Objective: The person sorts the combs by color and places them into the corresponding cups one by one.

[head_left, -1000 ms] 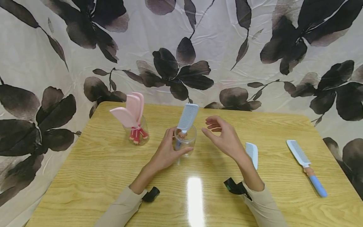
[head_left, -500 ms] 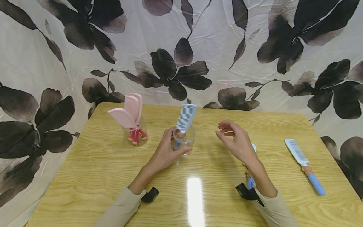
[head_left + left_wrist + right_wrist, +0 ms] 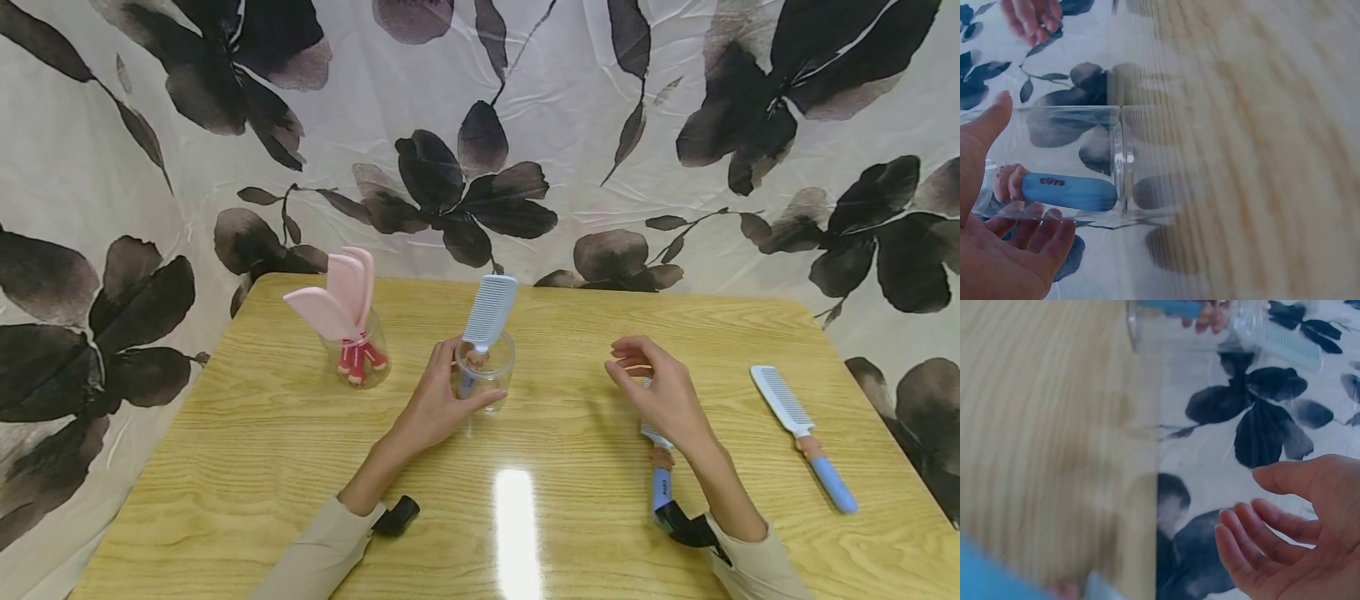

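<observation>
My left hand (image 3: 438, 404) grips a clear jar (image 3: 504, 367) from its left side, thumb across the front and fingers behind. A light-blue comb (image 3: 490, 308) leans in that jar, teeth end up. Through the glass, the left wrist view shows its blue handle (image 3: 1072, 192), with small dark lettering, down near the base. To the right, my right hand (image 3: 663, 387) hovers over a second blue comb (image 3: 662, 487), fingers loosely bent and holding nothing. The hand hides part of that comb's toothed end, and the wrist camera covers its handle tip.
Several pink combs (image 3: 347, 283) with red handles stand in another clear jar (image 3: 384, 358) at the back left. A third blue comb (image 3: 787, 400) lies slanted at the table's right. Behind the wooden table (image 3: 262, 492) hangs a floral cloth (image 3: 570, 125).
My right hand has moved right, away from the jar, to above the middle blue comb, uncovering its handle. My left hand keeps its grip on the jar.
</observation>
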{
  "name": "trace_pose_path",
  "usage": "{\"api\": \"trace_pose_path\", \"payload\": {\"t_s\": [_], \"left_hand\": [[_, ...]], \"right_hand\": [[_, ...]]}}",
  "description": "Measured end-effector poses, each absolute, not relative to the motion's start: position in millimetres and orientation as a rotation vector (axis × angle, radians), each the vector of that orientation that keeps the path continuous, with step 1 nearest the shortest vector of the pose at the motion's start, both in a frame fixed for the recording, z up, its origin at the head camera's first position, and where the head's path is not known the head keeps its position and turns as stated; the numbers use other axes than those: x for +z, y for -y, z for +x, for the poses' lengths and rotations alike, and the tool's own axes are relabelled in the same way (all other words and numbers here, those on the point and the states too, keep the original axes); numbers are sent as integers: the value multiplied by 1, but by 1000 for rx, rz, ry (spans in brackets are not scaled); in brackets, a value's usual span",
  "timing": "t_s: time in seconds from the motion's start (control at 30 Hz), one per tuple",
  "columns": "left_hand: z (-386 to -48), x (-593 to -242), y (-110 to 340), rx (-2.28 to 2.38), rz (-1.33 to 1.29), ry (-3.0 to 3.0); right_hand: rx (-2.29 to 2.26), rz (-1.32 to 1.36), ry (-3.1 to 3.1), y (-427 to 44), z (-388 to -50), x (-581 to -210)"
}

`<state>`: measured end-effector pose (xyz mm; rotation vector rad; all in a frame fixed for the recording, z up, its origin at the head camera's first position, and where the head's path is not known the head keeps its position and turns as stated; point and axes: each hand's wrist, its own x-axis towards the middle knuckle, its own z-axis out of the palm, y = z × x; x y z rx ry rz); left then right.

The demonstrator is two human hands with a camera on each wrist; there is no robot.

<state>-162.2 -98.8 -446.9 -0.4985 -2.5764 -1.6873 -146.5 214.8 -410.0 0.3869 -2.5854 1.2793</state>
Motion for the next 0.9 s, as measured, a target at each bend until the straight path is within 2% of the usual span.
{"api": "trace_pose_path", "payload": {"t_s": [0.9], "left_hand": [[-164, -449, 99, -1691, -510, 2573]], "right_hand": [[1045, 178, 2845, -279, -115, -436]]}}
